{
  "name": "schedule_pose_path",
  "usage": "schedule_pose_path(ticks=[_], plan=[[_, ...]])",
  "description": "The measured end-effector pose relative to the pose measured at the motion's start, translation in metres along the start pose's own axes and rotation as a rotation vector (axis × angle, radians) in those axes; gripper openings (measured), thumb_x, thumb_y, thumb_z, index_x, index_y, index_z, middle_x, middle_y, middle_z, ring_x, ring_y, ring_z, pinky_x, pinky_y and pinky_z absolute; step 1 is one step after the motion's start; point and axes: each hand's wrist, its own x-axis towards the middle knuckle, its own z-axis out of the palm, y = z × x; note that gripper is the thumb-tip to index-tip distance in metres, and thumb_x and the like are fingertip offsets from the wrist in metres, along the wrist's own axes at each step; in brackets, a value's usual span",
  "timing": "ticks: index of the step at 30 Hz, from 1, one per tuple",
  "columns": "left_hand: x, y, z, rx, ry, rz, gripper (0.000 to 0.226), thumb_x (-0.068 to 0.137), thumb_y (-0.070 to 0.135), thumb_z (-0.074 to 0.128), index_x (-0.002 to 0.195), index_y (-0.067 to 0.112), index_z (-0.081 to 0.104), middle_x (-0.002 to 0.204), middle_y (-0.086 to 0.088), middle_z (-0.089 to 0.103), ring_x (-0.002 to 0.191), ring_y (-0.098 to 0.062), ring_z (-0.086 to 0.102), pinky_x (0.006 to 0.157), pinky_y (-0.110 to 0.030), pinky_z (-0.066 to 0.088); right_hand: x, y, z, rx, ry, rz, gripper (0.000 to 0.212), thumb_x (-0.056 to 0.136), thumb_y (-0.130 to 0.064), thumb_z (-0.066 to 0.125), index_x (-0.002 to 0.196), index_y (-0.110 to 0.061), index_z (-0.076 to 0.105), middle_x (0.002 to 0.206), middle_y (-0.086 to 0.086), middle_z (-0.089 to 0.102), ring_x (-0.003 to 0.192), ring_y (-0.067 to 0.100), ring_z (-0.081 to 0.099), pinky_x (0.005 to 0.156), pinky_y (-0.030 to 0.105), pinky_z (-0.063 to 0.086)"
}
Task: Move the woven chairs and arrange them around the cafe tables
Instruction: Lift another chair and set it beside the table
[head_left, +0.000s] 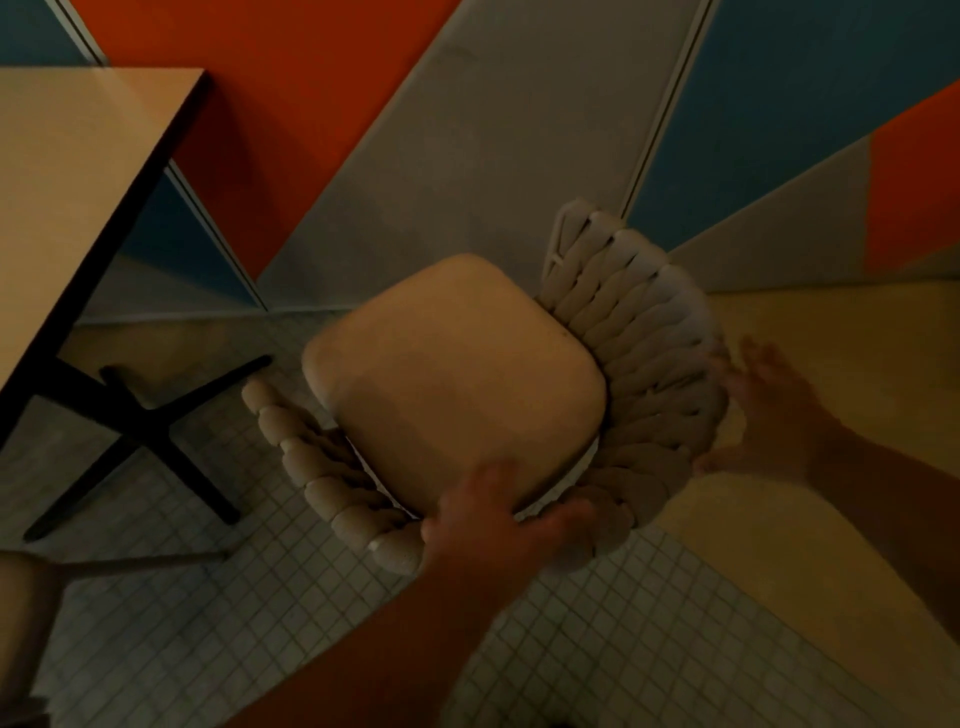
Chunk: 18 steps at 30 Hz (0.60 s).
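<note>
Both grips are on the woven chair (457, 384), which sits just beside the bench (78, 182). My left grip (488, 519) clasps the seat's near edge and my right grip (769, 410) presses flat-fingered on the woven back. I'd turn it seat-first toward the bench, clear of the cross foot (150, 421).

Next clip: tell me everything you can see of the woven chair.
The chair has a rounded tan seat cushion and a curved back of thick cream woven rope. Seen from above, it is over white floor tiles, right of the table. The left hand grips its near rim; the open right hand lies against the back.
</note>
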Motion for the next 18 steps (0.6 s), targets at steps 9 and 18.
schedule_pose_path(ticks=[9, 18], plan=[[0.079, -0.125, -0.149, 0.488, 0.345, 0.025, 0.136, 0.048, 0.112, 0.024, 0.165, 0.045, 0.003, 0.176, 0.000, -0.001, 0.160, -0.034, -0.009, 0.123, -0.066, -0.004, -0.046, -0.129, 0.078, 1.848, 0.206, 0.703, 0.165, 0.033, -0.081, 0.091, 0.161, -0.049, -0.008, 0.172, -0.006, 0.022, 0.147, 0.032, 0.043, 0.108, 0.073, 0.039], [0.117, -0.135, -0.174, 0.966, -0.068, 0.277, 0.140, 0.014, 0.117, 0.015, 0.117, 0.043, 0.076, 0.116, 0.014, 0.070, 0.126, -0.016, 0.054, 0.122, -0.046, 0.026, -0.021, -0.150, 0.111, 1.813, 0.289, 0.990, 0.039, 0.089, -0.008, 0.073, 0.127, -0.012, 0.066, 0.119, 0.021, 0.069, 0.092, 0.041, 0.072, 0.067, 0.058, 0.062]])
